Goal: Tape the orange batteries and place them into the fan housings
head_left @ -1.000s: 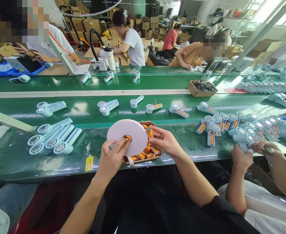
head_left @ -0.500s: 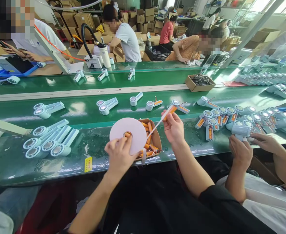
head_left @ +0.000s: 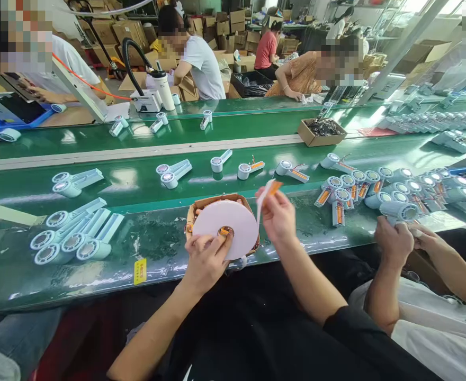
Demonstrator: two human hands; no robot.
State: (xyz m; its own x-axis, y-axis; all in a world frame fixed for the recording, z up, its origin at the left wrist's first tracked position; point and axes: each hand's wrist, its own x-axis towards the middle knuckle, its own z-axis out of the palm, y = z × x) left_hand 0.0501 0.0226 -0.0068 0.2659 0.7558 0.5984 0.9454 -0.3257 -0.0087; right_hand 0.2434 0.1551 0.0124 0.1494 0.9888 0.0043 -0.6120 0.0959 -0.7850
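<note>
A wide white roll of tape is gripped at its centre hole by my left hand, over a small cardboard box. Orange cylinders, looking like wrapped battery cells, lie in that box, mostly hidden by the roll. In my right hand is one orange battery cell, partly covered by the fingers. A white tape strip runs along it and hangs down toward the roll. Pale blue fan housings, some with orange cells in their handles, lie beyond my hands.
Several blue housings are grouped at the left, and many more at the right. A co-worker's hands hold a housing beside me. Across the green conveyor stands an open box of dark parts; people work behind it.
My left hand has brought the tape roll rightward and lower, over more of the box. The orange cell in my right hand has moved slightly left and down, and the strip now hangs more steeply.
</note>
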